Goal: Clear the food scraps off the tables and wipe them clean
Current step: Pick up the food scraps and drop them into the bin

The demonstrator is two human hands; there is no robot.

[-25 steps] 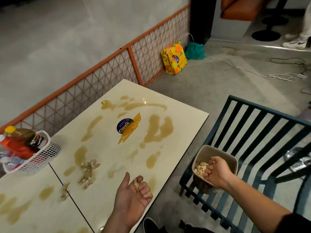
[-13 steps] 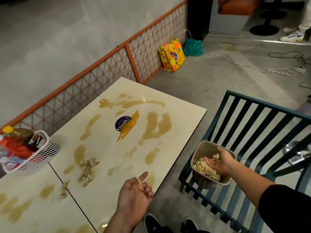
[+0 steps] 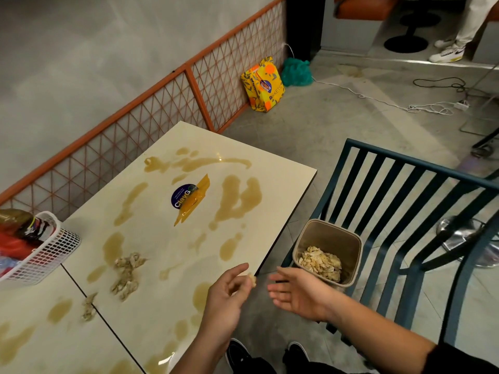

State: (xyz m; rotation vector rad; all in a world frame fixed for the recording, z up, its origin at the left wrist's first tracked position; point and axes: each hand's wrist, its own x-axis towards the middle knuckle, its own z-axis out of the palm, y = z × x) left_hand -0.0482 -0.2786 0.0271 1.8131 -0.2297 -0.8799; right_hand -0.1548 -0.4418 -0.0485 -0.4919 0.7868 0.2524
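A cream table (image 3: 280, 168) carries brown sauce puddles and a clump of pale food scraps (image 3: 127, 273). More scraps (image 3: 88, 307) lie on the adjoining table (image 3: 32, 354). A beige bin (image 3: 328, 233) with scraps inside sits on the blue slatted chair (image 3: 405, 184). My left hand (image 3: 225, 295) hovers over the table's near corner, pinching a small scrap (image 3: 252, 278) in its fingertips. My right hand (image 3: 295, 291) is just to its right, palm up and open, empty, in front of the bin.
A round sticker and amber wrapper (image 3: 189, 199) lie mid-table. A white basket (image 3: 48, 255) with bottles stands at the left. An orange mesh fence (image 3: 151, 109) runs behind. A yellow bag (image 3: 263, 83), cables and another person's shoes are on the floor beyond.
My right hand came out of the bin, leaving its scraps inside, and moved left, palm up. My left hand shifted right to the table corner with its small scrap.
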